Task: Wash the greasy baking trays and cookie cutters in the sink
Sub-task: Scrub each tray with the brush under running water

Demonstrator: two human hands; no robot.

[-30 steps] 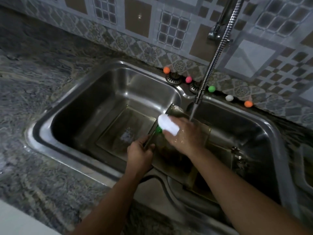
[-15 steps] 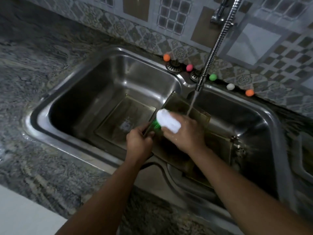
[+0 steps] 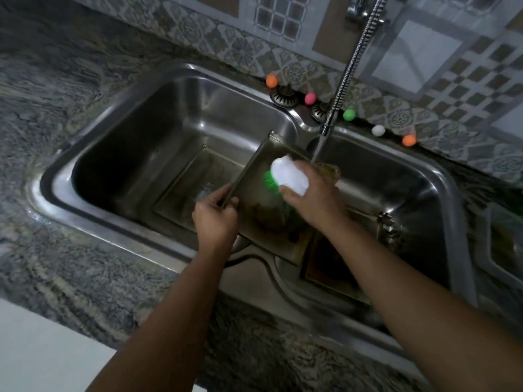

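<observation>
A greasy metal baking tray rests tilted over the divider of a double steel sink. My left hand grips the tray's left rim. My right hand holds a white scrub brush with green bristles pressed onto the tray's inner face. Water runs from the flexible faucet hose onto the tray's far edge. A second tray lies flat in the left basin. Another dirty tray lies in the right basin under my right forearm.
Grey marble counter surrounds the sink. Several small coloured balls, such as an orange one and a green one, line the back ledge by two drain strainers. A small metal piece sits in the right basin. Tiled wall behind.
The brush has slid a little along the tray under the water stream. My left hand keeps the same grip on the rim. The view has shifted slightly.
</observation>
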